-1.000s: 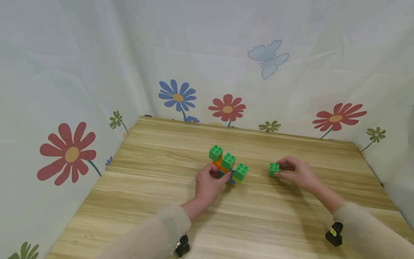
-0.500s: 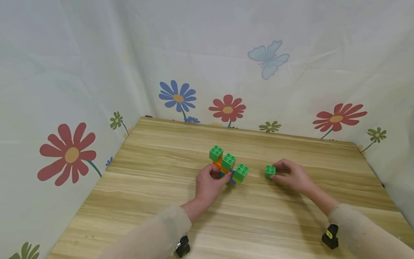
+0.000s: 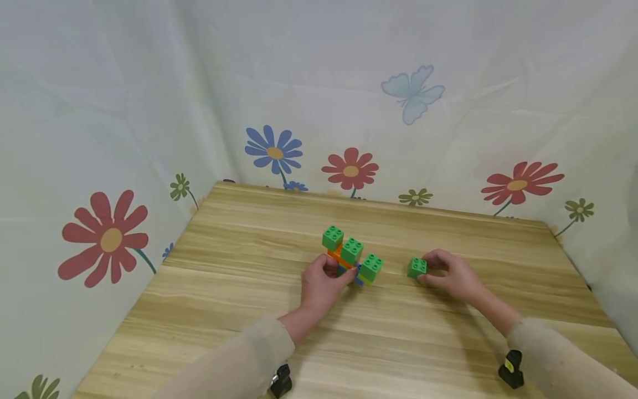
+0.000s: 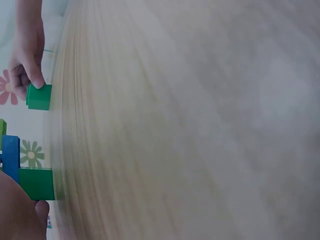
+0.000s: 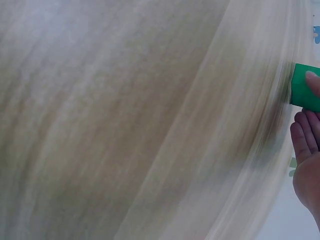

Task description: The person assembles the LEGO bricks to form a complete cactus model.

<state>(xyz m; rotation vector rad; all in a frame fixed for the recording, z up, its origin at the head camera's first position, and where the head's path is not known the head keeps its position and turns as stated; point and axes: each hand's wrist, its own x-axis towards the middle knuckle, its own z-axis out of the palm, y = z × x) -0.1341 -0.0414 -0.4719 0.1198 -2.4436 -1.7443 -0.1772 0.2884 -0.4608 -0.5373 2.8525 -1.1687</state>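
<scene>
In the head view my left hand [image 3: 321, 285] grips a built piece of toy building bricks, thumb on the near side. Three green studded bricks top it: a far-left one [image 3: 333, 237], a middle one [image 3: 352, 251] and a right one [image 3: 371, 267]. Orange, blue and lime bricks sit beneath them, partly behind the fingers. The left wrist view shows its blue brick [image 4: 11, 157] and a lower green brick [image 4: 37, 183] close to the tabletop. My right hand [image 3: 456, 277] pinches a loose green brick [image 3: 417, 267], studs up, right of the built piece; the thumb lies on its side in the right wrist view.
Both hands work over a wood-grain table [image 3: 239, 233]. A white curtain [image 3: 309, 83] printed with flowers and a butterfly hangs behind it and along the sides. Small black devices sit at both sleeves, one by the left cuff [image 3: 282, 381] and another by the right [image 3: 511, 368].
Over the last second my right hand has moved slightly left and nearer to me with the green brick. My left hand and the built piece have stayed nearly still.
</scene>
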